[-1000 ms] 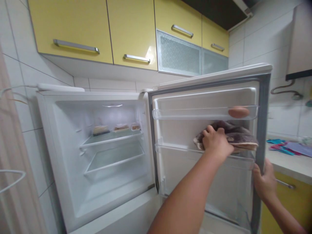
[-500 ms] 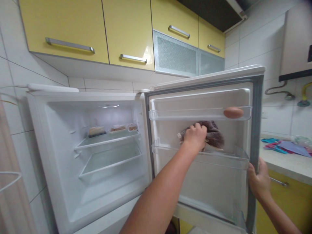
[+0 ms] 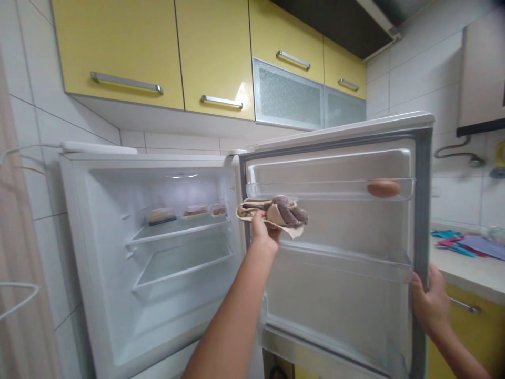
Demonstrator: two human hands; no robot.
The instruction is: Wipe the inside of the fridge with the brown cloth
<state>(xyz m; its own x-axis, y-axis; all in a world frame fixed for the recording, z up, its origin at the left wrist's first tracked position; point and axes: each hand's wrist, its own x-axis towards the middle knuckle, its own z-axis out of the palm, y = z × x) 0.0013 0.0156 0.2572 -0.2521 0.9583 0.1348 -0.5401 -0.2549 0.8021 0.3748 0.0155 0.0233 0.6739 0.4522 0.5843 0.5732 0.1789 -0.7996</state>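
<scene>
On the open door shelf, one egg (one cloth in left hand).

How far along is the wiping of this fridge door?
The fridge door stands open, steadied at its edge by the right hand. The left hand grips a bunched cloth near the hinge side, under the top door shelf. An egg remains there. Which parts are already wiped cannot be told.

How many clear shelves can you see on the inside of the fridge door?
2: the upper door shelf holding an egg, and the lower door shelf beneath it. More may sit below, out of view.
</scene>
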